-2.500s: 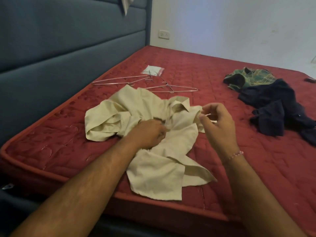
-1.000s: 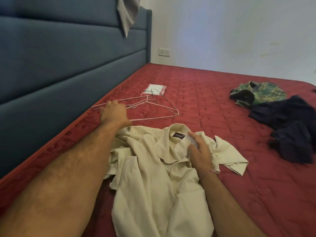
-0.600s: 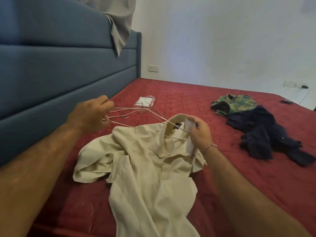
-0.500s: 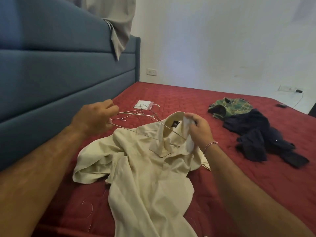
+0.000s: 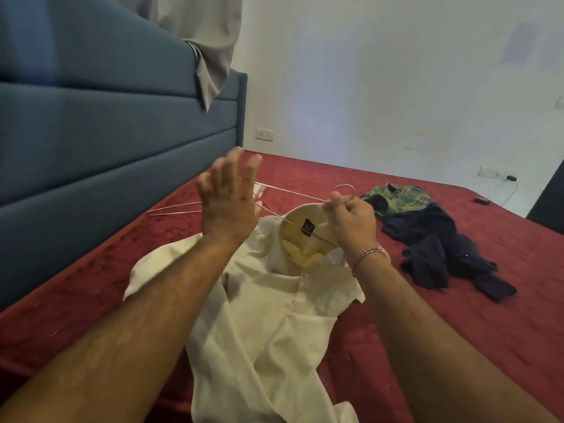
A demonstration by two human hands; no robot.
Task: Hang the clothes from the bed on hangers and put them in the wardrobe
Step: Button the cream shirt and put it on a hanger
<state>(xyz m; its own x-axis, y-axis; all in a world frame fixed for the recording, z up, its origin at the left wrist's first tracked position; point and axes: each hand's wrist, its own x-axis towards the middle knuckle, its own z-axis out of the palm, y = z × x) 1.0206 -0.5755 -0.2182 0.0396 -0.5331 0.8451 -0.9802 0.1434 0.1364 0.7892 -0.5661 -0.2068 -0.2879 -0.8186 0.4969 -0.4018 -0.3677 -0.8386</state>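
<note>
I'm seeing the right hand [image 5: 351, 221] pinching the wire hanger [image 5: 343, 195] at its hook, over the cream shirt [image 5: 268, 300] collar, frame centre on the bed [image 5: 457, 315]. Left hand [image 5: 229, 203] is hovering spread wide, empty. Shirt is looking light, limp; I'd be gripping at the collar.

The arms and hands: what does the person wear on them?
Both forearms are bare, with no sleeves in view and no gloves. The right wrist carries a thin braided thread bracelet in red and white. The left hand and right hand show no rings or watch.
</note>
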